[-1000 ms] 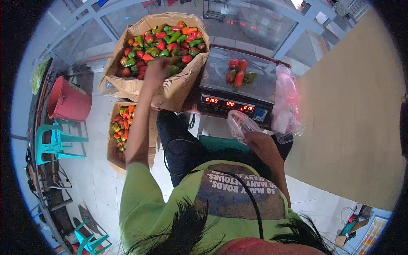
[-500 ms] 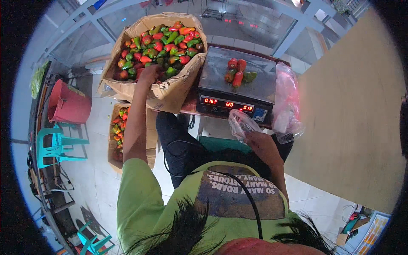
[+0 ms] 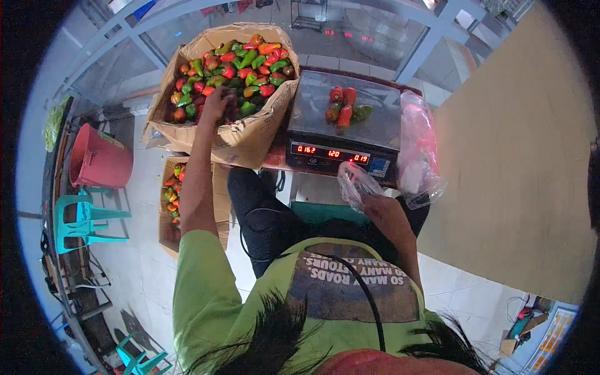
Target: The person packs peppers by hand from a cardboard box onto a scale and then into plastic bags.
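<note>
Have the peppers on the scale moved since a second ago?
No: those peppers lie on the same part of the scale, grouped as before.

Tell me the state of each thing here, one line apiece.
Large box: open, filled with peppers
Small box: open, partly hidden
Scale: on, display lit
Loose peppers: unbagged on scale
Clear bag: gripped by right hand
Pinkish plastic: crumpled beside scale
Left hand: over large box, grasp unclear

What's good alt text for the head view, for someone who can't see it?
A person's left hand is over red and green peppers in a box, while the right hand holds a clear bag. Right of the box, a few more peppers lie on a scale with a lit display.
</note>
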Tool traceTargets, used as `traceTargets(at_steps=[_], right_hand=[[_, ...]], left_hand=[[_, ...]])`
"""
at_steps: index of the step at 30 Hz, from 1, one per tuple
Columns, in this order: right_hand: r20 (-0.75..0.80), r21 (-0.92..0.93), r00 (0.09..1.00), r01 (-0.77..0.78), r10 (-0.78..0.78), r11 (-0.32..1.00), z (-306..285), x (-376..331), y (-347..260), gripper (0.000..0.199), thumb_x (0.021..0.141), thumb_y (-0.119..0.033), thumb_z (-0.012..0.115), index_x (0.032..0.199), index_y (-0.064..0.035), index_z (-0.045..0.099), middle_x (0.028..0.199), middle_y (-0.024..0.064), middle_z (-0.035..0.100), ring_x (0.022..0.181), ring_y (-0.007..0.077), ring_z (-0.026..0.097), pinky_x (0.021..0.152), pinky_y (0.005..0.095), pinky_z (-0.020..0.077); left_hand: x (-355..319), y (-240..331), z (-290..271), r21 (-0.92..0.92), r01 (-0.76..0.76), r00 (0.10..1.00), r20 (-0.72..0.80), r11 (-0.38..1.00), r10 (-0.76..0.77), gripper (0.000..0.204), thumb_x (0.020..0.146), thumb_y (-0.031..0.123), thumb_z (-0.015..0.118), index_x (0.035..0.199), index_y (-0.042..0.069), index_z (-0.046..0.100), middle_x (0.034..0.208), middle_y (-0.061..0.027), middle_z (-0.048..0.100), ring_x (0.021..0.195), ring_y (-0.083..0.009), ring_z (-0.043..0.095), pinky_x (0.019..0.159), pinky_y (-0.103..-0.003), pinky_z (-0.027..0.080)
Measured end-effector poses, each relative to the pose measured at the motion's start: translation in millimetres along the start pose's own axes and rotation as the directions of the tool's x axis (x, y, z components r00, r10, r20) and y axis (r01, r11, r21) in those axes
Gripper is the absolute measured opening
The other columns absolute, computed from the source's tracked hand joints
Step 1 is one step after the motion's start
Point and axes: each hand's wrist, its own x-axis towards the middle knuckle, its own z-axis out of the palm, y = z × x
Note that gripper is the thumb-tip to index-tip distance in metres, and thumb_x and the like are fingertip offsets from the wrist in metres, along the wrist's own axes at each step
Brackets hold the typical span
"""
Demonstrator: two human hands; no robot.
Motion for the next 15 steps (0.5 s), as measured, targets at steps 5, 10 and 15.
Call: traceTargets(at_steps=[5, 10, 15], right_hand=[[0.000, -0.007, 1.000, -0.006, 0.006, 1.000, -3.5, 5.7, -11.7, 0.023, 0.077, -0.015, 0.055, 0.093, 0.0011, 0.058, 0.090, 0.0183, 0.059, 0.084, 0.0302, 0.058, 0.076, 0.0342, 0.0445], [0.025, -0.060, 1.000, -0.016, 0.018, 0.998, -1.9, 8.2, -11.3, 0.022, 0.077, -0.015, 0.055, 0.092, 0.0000, 0.058, 0.088, 0.0166, 0.059, 0.082, 0.0298, 0.058, 0.074, 0.0348, 0.0447], [0.031, -0.031, 1.000, 0.000, 0.001, 1.000, -1.4, 9.2, -10.7, 0.022, 0.076, -0.015, 0.056, 0.093, -0.0004, 0.058, 0.087, 0.0168, 0.059, 0.080, 0.0302, 0.058, 0.072, 0.0352, 0.0451]], left_hand=[[-3.2, -14.6, -8.1, -0.774, 0.196, 0.980, 0.164, 0.602, -0.110, 0.029, 0.082, 0.024, 0.054, 0.103, 0.004, 0.048, 0.083, -0.0056, 0.056, 0.078, -0.0178, 0.056, 0.069, -0.029, 0.045], [-9.5, 13.5, -15.1, -0.913, 0.200, 0.973, 0.143, 0.356, -0.180, 0.024, 0.084, 0.018, 0.052, 0.104, 0.007, 0.049, 0.092, -0.0032, 0.054, 0.085, -0.0158, 0.054, 0.076, -0.030, 0.046], [-8.2, 5.8, -19.6, -0.935, 0.183, 0.979, 0.146, 0.303, -0.141, 0.027, 0.084, 0.018, 0.051, 0.108, 0.006, 0.048, 0.098, -0.0043, 0.053, 0.090, -0.0157, 0.053, 0.077, -0.031, 0.046]])
